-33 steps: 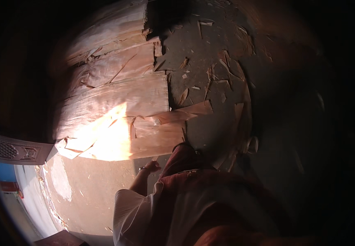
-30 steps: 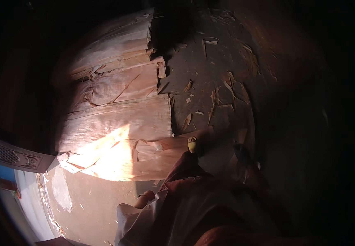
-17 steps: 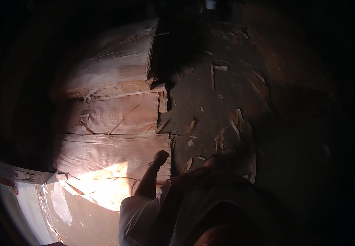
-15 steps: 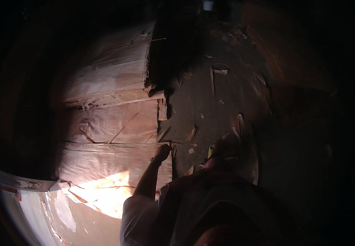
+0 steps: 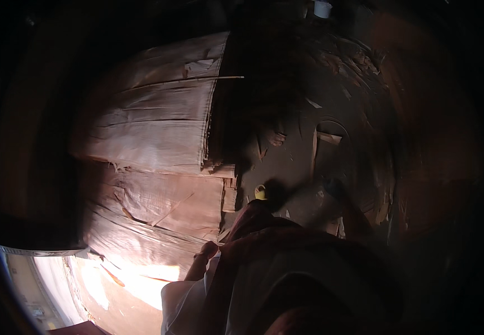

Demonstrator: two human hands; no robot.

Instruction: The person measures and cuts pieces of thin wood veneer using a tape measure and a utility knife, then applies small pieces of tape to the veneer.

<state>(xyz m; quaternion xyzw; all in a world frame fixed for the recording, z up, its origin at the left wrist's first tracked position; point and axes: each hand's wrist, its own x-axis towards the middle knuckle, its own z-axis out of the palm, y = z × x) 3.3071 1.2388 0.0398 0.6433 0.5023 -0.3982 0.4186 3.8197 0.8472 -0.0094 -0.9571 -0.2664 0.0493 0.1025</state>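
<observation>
My left hand (image 5: 207, 249) is held low beside my clothing, over the near end of the wood veneer sheets (image 5: 164, 195). Its fingers look curled; whether anything is in them is hidden. A dark shape in the shadow to the right appears to be my right hand (image 5: 336, 188), above the littered floor, with its fingers lost in the dark. Farther off on the left lies a taller stack of veneer (image 5: 158, 123), its layered edge toward the floor. A thin stick (image 5: 197, 80) rests across it, its tip jutting past the edge.
Veneer scraps (image 5: 329, 138) and strips are strewn over the dark floor (image 5: 292, 162). A foot in yellow footwear (image 5: 260, 192) shows ahead of my clothing. A pale container (image 5: 322, 8) stands at the far end. Bright sunlight falls at the lower left.
The view has shifted, and the veneer sits lower in it. My left hand has come back closer to my body. My right arm now shows in the shadow, and the yellow footwear appears farther left.
</observation>
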